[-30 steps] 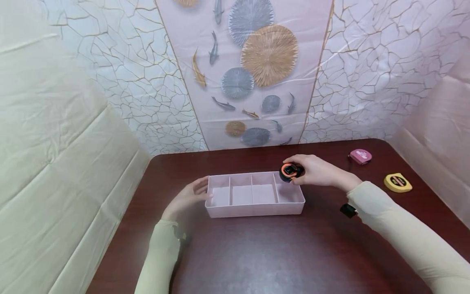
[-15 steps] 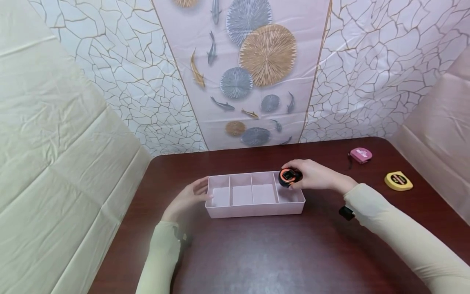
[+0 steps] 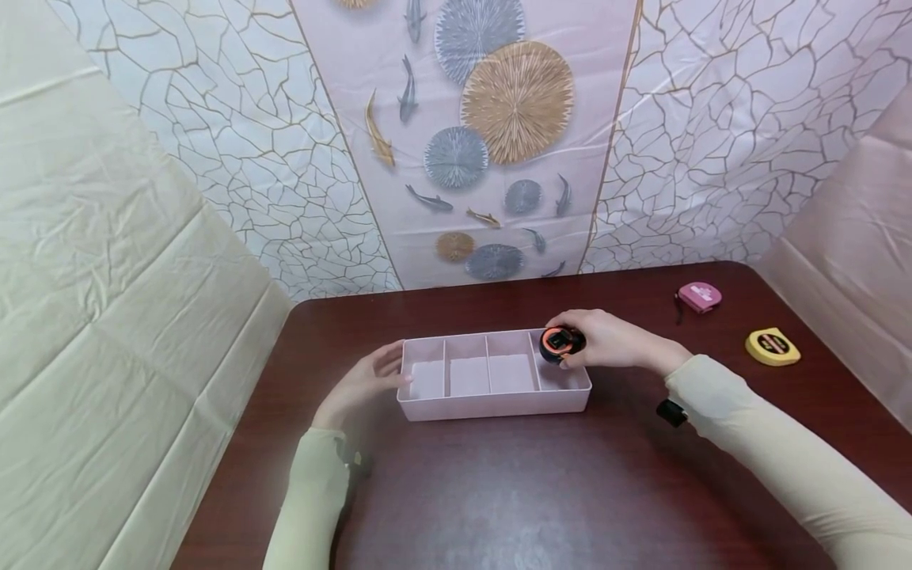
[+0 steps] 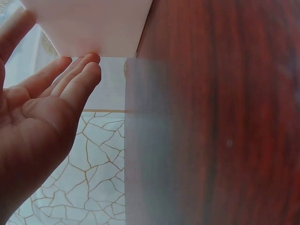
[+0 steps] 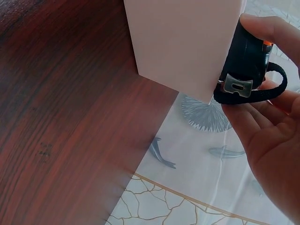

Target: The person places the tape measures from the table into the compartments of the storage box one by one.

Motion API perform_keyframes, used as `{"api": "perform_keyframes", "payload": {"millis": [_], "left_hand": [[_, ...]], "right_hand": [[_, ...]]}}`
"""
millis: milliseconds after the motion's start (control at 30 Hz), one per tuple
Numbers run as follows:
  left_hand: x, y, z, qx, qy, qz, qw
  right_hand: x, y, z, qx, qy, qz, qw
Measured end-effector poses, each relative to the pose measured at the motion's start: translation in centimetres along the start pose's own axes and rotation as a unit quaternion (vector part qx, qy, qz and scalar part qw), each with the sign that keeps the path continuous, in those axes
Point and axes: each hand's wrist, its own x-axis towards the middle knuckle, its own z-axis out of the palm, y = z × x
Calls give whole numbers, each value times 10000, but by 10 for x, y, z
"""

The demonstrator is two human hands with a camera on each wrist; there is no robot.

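A pale pink tray [image 3: 492, 406] with several compartments in a row stands on the table. My left hand [image 3: 359, 389] rests at its left end. In the left wrist view the fairly straight fingers [image 4: 84, 79] touch the end wall's far edge, with the thumb at the rim. My right hand [image 3: 606, 339] grips a black and orange tape measure [image 3: 559, 342] over the rightmost compartment. Against the tray's right end, the right wrist view shows the tape measure's metal hook and black strap [image 5: 280, 77]. The tray's walls hide whether its underside touches the floor.
A pink tape measure [image 3: 700, 297] lies at the table's back right, and a yellow tape measure [image 3: 773, 347] lies nearer on the right. Patterned cloth [image 3: 456, 158] hangs behind the dark red table [image 3: 513, 491]. Pale cloth walls stand at both sides.
My right hand has lowered the black and orange tape measure slightly into the rightmost compartment, and over the last half second it barely moves. The left hand keeps its place.
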Motion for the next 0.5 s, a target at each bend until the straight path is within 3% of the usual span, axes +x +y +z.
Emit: {"api": "perform_keyframes", "payload": {"millis": [300, 500], "left_hand": [[-9, 18, -1, -156, -362, -169, 9991], [-10, 22, 0, -111, -357, -153, 9992]], "right_hand": [[3, -1, 6, 50, -196, 58, 9998], [4, -3, 6, 48, -221, 48, 9997]]}}
